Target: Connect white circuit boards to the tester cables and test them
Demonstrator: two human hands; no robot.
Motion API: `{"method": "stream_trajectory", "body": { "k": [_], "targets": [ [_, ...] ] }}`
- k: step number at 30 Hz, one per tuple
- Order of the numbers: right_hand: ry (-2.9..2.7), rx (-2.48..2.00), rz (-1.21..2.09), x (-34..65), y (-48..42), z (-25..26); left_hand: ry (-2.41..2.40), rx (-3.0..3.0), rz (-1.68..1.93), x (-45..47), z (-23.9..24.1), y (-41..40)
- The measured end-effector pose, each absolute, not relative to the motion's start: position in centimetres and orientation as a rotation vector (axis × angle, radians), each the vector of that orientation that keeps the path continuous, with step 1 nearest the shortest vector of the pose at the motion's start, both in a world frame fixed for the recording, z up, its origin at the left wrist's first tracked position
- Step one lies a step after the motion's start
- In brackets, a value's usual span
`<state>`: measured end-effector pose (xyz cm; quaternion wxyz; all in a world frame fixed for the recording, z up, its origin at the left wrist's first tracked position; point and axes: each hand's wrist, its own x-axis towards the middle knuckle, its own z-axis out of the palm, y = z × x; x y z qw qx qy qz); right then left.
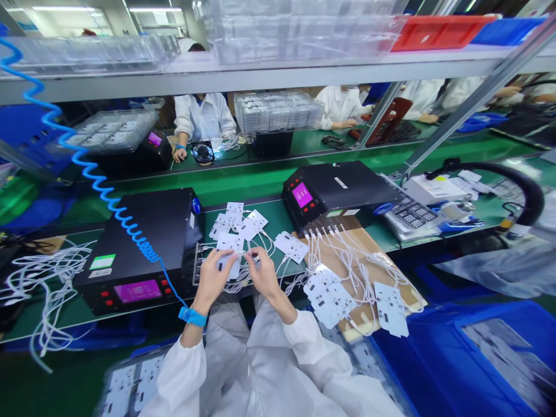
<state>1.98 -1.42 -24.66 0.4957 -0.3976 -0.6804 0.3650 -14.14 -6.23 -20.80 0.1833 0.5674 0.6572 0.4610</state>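
Note:
My left hand (214, 273) grips a small white circuit board (230, 243) by its lower edge, just in front of the black tester box (143, 249) on the left. My right hand (262, 271) pinches a white cable plug (253, 258) right beside that board. Several more white boards (243, 223) lie on the green bench behind my hands, each on a white cable. A blue wrist strap (192, 316) sits on my left wrist, with a blue coiled cord (91, 171) rising up to the left.
A second black tester (339, 188) stands to the right, its white cables leading to boards (343, 289) on a cardboard sheet (373, 255). Loose white cables (47, 284) pile at left. Blue bins (469, 359) sit lower right. People in white coats work across the far bench (204, 119).

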Motion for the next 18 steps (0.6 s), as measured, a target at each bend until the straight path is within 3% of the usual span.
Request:
{"method": "stream_trajectory", "body": {
  "k": [5,18],
  "targets": [
    [-1.379,-1.012,1.209,2.2,-1.5,-24.6,1.887,1.46,1.357,-15.9,-19.9,-7.1],
    [-1.403,-0.992,1.191,1.8,-2.1,-23.8,1.672,1.059,1.49,-16.4,-19.3,-7.5]
  ]
}}
